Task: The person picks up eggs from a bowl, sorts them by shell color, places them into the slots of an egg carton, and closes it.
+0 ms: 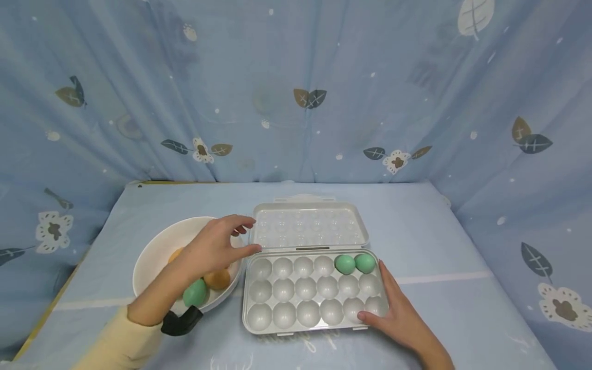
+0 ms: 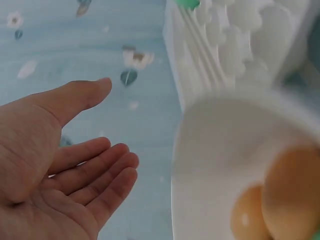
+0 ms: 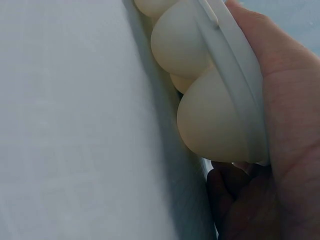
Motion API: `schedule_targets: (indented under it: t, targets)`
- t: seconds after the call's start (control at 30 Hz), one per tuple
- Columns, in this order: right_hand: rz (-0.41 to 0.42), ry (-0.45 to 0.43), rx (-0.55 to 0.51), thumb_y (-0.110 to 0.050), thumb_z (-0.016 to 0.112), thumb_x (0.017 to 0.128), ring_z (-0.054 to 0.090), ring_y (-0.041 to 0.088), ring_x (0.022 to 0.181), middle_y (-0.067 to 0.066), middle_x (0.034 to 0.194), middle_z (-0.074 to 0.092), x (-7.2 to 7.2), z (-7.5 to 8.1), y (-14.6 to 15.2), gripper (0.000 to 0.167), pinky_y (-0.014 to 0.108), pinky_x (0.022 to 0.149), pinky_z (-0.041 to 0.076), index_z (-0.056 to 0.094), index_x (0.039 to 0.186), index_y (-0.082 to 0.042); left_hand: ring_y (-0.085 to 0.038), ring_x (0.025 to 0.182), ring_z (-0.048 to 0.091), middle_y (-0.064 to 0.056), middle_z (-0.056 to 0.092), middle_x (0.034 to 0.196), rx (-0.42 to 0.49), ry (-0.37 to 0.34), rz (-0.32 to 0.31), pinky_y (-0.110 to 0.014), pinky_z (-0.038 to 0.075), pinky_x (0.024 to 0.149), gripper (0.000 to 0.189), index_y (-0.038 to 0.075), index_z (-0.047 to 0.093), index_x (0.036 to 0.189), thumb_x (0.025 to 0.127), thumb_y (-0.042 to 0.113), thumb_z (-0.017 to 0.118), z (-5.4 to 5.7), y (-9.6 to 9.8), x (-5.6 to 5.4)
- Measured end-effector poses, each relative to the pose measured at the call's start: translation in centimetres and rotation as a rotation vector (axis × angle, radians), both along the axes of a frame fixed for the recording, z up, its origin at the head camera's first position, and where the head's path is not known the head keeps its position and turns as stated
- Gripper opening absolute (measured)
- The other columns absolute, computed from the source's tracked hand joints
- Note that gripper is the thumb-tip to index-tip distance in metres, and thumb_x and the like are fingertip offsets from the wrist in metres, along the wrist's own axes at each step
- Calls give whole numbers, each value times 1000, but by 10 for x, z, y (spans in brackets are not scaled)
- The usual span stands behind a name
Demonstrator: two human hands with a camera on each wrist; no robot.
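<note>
A plastic egg box (image 1: 305,289) lies opened out, its clear lid (image 1: 307,226) folded back behind the cupped tray. Two green eggs (image 1: 344,264) sit side by side in the back row's right end. My right hand (image 1: 402,313) grips the tray's right end, thumb over the near corner; the right wrist view shows that hand (image 3: 295,110) against the tray's rim. My left hand (image 1: 215,252) hovers over the bowl's right side, fingers apart from the thumb. In the left wrist view its palm (image 2: 30,165) holds nothing.
Left of the egg box stands a white bowl (image 1: 150,262) with a green egg (image 1: 195,294) and brown-orange eggs (image 1: 217,280); my left arm hides part of it. A patterned blue cloth (image 1: 416,226) covers the table, and a blue curtain (image 1: 296,123) hangs behind.
</note>
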State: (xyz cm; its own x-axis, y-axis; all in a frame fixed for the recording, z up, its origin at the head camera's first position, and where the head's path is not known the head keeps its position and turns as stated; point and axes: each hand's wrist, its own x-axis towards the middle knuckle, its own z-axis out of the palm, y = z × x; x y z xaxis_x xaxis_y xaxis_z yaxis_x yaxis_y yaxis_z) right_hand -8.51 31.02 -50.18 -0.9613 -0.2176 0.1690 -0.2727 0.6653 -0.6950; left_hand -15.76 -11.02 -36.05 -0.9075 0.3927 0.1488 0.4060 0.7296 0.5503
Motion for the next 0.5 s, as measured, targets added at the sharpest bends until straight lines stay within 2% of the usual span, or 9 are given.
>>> schedule_targets:
  t: [0.13, 0.23, 0.37, 0.5]
  targets:
    - [-3, -6, 7, -38, 90, 76, 29, 45, 150, 15, 170, 21, 0, 2, 0, 125, 3, 107, 11, 8, 167, -15, -33, 105, 69, -15, 71, 122, -7, -40, 97, -50, 58, 89, 56, 2, 66, 131, 90, 37, 80, 0, -31, 7]
    - [-5, -8, 13, -38, 90, 77, 28, 45, 150, 16, 170, 21, 0, 3, 0, 125, 5, 107, 11, 8, 167, -15, -30, 101, 69, -17, 71, 118, -61, -75, 159, -49, 58, 87, 62, 0, 66, 131, 90, 45, 79, -2, -50, 12]
    - [-2, -13, 4, -38, 90, 77, 28, 45, 150, 15, 170, 20, -1, 3, 0, 124, 2, 106, 10, 7, 167, -15, -27, 98, 67, -18, 70, 117, -141, -185, 231, -47, 57, 83, 72, -4, 63, 131, 89, 54, 76, -6, -67, 17]
    - [1, -13, -1, -38, 89, 78, 27, 46, 150, 15, 171, 19, -1, 1, 0, 124, -1, 105, 9, 7, 167, -15, -29, 99, 66, -17, 70, 114, -182, -272, 271, -48, 56, 84, 73, -8, 61, 130, 90, 51, 75, -10, -77, 19]
